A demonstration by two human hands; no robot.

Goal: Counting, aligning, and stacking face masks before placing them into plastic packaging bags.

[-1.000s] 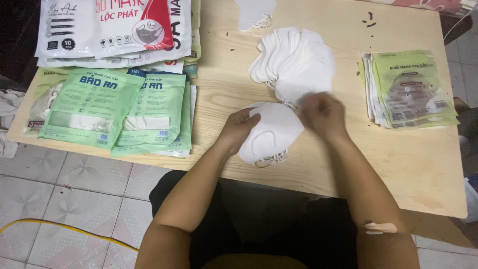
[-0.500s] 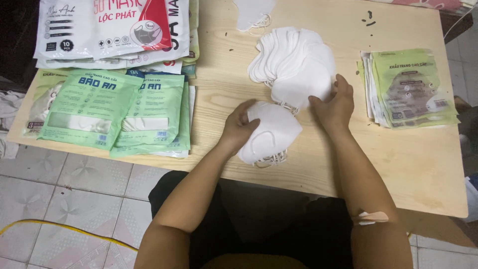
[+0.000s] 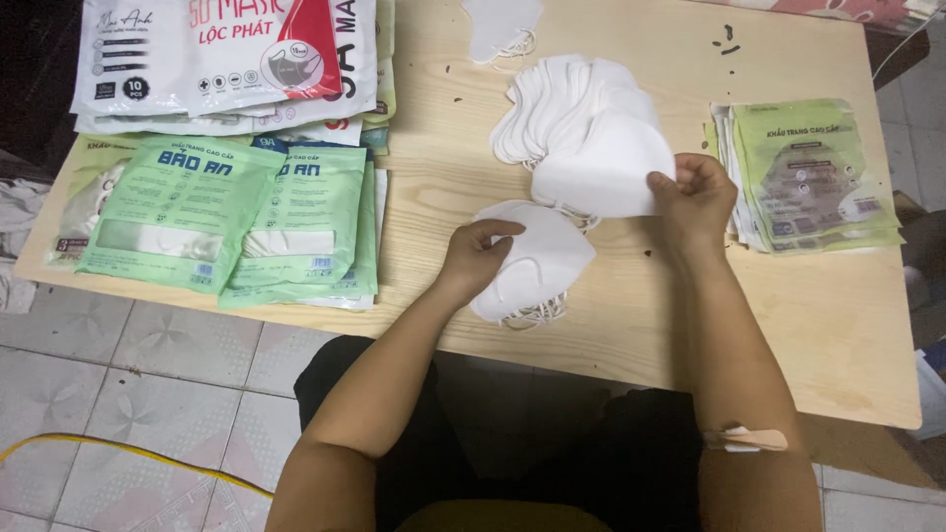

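My left hand (image 3: 476, 253) rests on a small stack of folded white face masks (image 3: 537, 264) near the table's front edge, fingers curled on its left side. My right hand (image 3: 696, 197) pinches the right edge of one white mask (image 3: 601, 172), lifted off the big fanned pile of white masks (image 3: 562, 108) behind it. The elastic loops of the small stack hang toward me.
Green mask packets (image 3: 187, 222) lie at the table's left, with white printed packets (image 3: 222, 59) behind them. A stack of empty clear-green bags (image 3: 813, 172) sits at the right. One loose mask (image 3: 503, 25) lies at the far edge. The wooden table (image 3: 847, 325) stands on a tiled floor.
My right hand left the small stack, moved up and right to the big pile, and took hold of one mask there. My left hand stayed on the small stack.
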